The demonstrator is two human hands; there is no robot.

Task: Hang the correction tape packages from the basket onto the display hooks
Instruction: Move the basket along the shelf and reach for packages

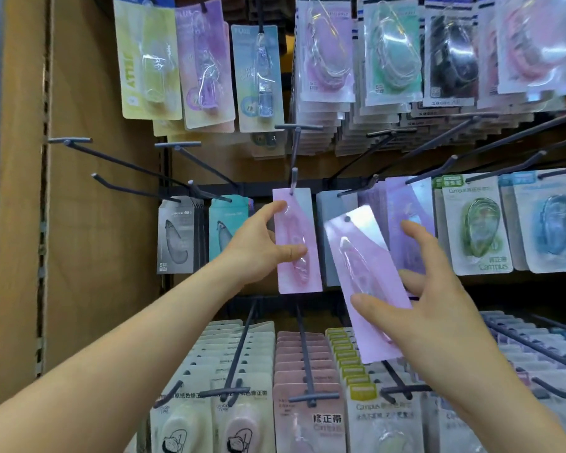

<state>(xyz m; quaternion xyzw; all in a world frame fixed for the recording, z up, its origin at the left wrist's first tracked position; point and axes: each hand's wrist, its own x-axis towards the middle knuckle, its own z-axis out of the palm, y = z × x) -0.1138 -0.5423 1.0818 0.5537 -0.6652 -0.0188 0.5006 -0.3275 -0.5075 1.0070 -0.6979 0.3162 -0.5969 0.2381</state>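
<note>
A pink correction tape package (303, 279) hangs upright on a grey display hook (294, 178) in the middle row. My left hand (258, 250) grips its left edge, thumb across the front. A second pink package (363, 256) is tilted, off any hook, its punched hole at the top. My right hand (438, 308) holds its lower half, thumb on the front and fingers spread behind it. The basket is out of view.
Empty grey hooks (125, 188) jut out at the left beside a brown cardboard side panel (89, 223). Grey and teal packages (177, 237) hang left of my hand, purple and green ones (477, 230) to the right. Full rows hang above and below.
</note>
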